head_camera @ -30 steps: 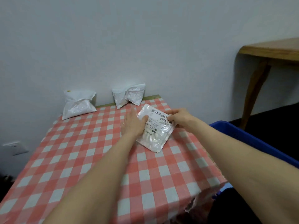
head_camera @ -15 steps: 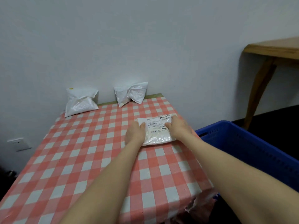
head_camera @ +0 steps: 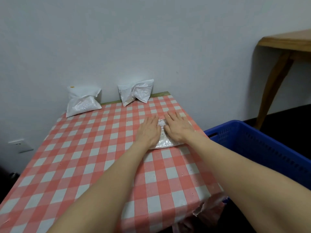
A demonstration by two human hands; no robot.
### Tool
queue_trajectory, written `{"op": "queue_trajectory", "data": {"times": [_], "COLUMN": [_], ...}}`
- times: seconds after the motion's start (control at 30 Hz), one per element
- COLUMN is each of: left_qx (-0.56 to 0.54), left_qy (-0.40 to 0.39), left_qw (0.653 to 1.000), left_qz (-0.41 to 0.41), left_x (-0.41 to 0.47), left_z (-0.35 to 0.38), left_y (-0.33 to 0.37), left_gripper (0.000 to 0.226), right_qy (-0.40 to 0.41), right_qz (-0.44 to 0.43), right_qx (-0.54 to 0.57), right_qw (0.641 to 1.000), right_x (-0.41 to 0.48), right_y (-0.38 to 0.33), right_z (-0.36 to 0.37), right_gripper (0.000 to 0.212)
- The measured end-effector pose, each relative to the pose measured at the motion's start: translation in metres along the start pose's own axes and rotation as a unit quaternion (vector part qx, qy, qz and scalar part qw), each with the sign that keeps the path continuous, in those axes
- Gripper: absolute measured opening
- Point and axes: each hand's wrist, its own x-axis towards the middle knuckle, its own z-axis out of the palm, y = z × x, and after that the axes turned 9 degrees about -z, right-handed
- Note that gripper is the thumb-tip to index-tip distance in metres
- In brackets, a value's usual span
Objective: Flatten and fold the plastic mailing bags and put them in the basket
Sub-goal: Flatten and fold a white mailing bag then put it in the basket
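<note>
- White plastic mailing bag (head_camera: 164,142) lay right of frame centre on the checked tablecloth (head_camera: 84,157).
- We pressed our left hand (head_camera: 149,130) and right hand (head_camera: 178,126) flat on it, fingers straight, gripping nothing.
- Blue basket (head_camera: 262,148) stood at right; two puffed bags (head_camera: 82,102) (head_camera: 136,92) leaned against the wall, upper left.

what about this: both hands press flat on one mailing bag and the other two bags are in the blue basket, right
No: the head view shows the left spare bag and right spare bag on the table by the wall, not in the blue basket. The rest holds.
</note>
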Motion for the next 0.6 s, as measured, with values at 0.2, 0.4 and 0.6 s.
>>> {"op": "queue_trajectory", "data": {"times": [0.2,0.4,0.6], "left_qx": [0.019,0.039,0.049], "left_qy": [-0.066,-0.063,-0.072], "left_qw": [0.997,0.997,0.996], "left_qz": [-0.027,-0.033,-0.036], "left_x": [0.0,0.0,0.0], "left_z": [0.013,0.017,0.019], "left_y": [-0.006,-0.004,-0.005], "left_gripper": [0.052,0.053,0.054], "right_qy": [-0.056,-0.057,-0.06], "right_qz": [0.017,0.022,0.024], "right_qx": [0.005,0.019,0.017], "right_qw": [0.998,0.998,0.998], "right_x": [0.004,0.003,0.003], "right_y": [0.003,0.004,0.004], "right_z": [0.013,0.016,0.018], "right_gripper": [0.059,0.059,0.058]}}
